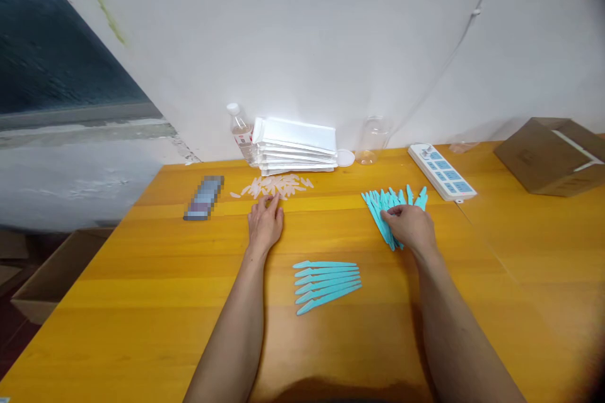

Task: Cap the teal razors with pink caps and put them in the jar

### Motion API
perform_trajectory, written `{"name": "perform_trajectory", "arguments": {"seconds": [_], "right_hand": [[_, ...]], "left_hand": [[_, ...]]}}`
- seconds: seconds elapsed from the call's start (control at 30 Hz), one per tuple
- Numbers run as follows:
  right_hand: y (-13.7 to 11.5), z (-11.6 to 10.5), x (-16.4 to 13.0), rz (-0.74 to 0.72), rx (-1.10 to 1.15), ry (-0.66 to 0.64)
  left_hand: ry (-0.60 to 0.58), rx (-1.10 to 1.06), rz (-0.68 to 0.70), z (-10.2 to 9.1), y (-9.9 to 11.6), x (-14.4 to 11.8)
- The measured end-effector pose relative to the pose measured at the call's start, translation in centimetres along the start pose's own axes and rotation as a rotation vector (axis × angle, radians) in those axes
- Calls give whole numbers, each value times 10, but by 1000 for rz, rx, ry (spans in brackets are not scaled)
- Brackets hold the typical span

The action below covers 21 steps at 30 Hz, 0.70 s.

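- The left hand (265, 224) lies flat on the yellow table (142, 277), palm down, fingers loosely spread. Its fingertips reach the near edge of a small heap of pale pink bits (276, 186). I cannot tell if it holds one.
- The right hand (410, 227) rests on a messy pile of blue sticks (385, 201). Its fingers curl down and pinch at the sticks.
- That pile sits on the right part of the table, fanned out toward the wall.
- Six more blue sticks lie in a neat row (326, 284) between the two arms, close to the person.
- Behind the pink bits sits a stack of white packs (297, 146), with a water bottle (241, 133) just beside it.
- A white power strip (442, 171) lies right of the blue pile, and a brown box (548, 154) is farther right.
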State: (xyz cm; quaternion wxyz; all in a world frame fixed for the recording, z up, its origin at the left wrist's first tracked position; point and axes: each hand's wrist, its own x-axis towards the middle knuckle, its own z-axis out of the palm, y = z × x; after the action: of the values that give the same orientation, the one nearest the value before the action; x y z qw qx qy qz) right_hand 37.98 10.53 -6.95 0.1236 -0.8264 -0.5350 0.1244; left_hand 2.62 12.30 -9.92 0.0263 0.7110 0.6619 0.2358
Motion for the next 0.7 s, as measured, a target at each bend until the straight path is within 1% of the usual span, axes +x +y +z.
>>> {"name": "perform_trajectory", "arguments": {"seconds": [0.07,0.13,0.23,0.3,0.4,0.43,0.5,0.6,0.67,0.7], "right_hand": [[-2,-4,-2,15,-4,10],[-7,-9,-6,20,15,49],[-17,-15,-13,-53,63,88],[-22,-15,-17,-112,37,53],[-23,-12,-19,-136,-87,-35],[-22,-12,-19,-135,-123,-55],[-17,-13,-18,-135,-161,-70],[-11,-18,-17,-120,-138,-30],[-12,-18,-17,-137,-16,1],[-15,-16,-19,-167,100,-15]], "left_hand": [[-16,48,-8,0,5,2],[6,51,-8,-1,7,3],[57,13,7,-2,4,4],[49,-26,33,-4,2,4],[31,-133,65,-7,-1,0],[30,-195,55,-8,0,-2],[14,-375,-14,-11,1,-5],[-24,-709,-192,-17,8,-8],[-68,-903,-276,-21,12,-9],[-103,-987,-298,-22,15,-10]]}}
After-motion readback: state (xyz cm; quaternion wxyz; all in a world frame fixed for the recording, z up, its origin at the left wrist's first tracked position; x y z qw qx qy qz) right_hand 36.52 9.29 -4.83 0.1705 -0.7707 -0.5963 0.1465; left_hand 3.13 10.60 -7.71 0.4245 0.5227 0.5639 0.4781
